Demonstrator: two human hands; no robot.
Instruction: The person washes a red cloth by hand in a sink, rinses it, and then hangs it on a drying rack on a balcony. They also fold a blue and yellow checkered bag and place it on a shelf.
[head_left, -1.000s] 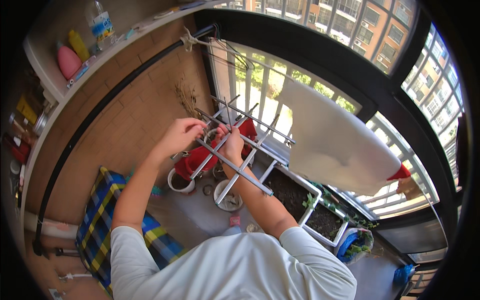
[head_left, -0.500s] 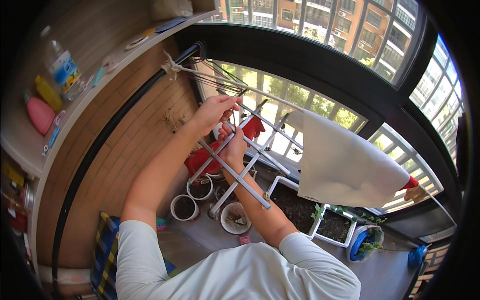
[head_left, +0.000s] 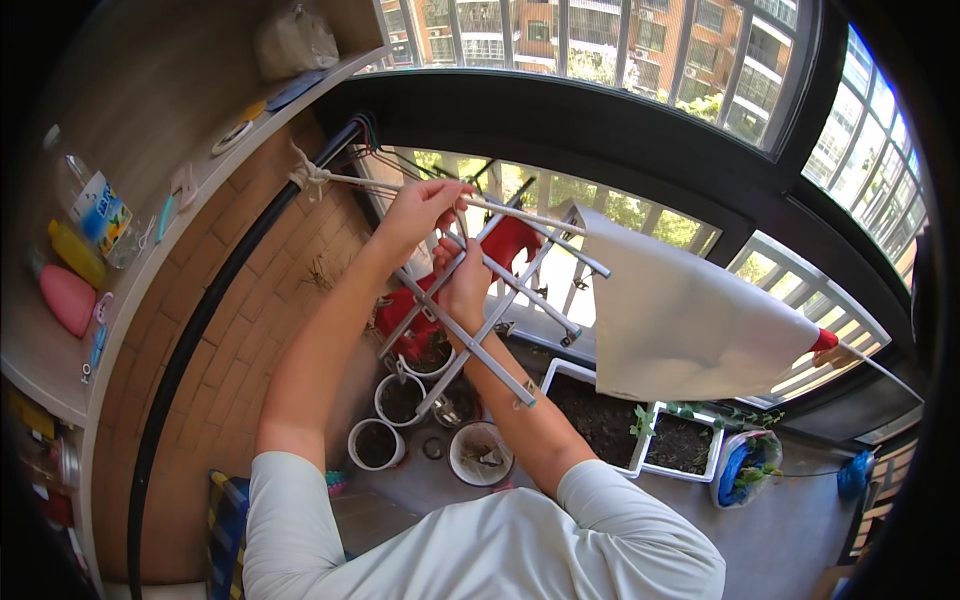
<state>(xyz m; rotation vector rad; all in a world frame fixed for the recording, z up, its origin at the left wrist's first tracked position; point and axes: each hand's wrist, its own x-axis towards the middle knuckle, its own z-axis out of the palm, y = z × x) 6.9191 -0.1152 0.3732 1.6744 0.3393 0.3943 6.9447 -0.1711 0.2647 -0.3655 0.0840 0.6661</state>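
A folding clothes drying rack (head_left: 472, 343) of crossed silver bars with small clips hangs in front of me. My right hand (head_left: 466, 288) is closed around its middle, just under the crossing bars. Above it my left hand (head_left: 412, 222) pinches a thin piece at the rack's top, level with the white rope (head_left: 535, 216); the fingers partly hide this piece. The rope runs from a knot (head_left: 310, 175) on a black pole to the right. A white cloth (head_left: 690, 310) is draped over it. Red cloth (head_left: 512, 243) shows behind the rack.
Below stand several round plant pots (head_left: 376, 444) and white rectangular planters (head_left: 684, 445) with soil. A shelf (head_left: 150, 270) on the left carries bottles and small items. The black pole (head_left: 175, 370) curves along the brick-patterned wall. Barred windows (head_left: 600, 50) line the far side.
My left hand has risen from below the rope to its level, bringing the rack's top piece up. The rack has shifted slightly, and my view has turned a little.
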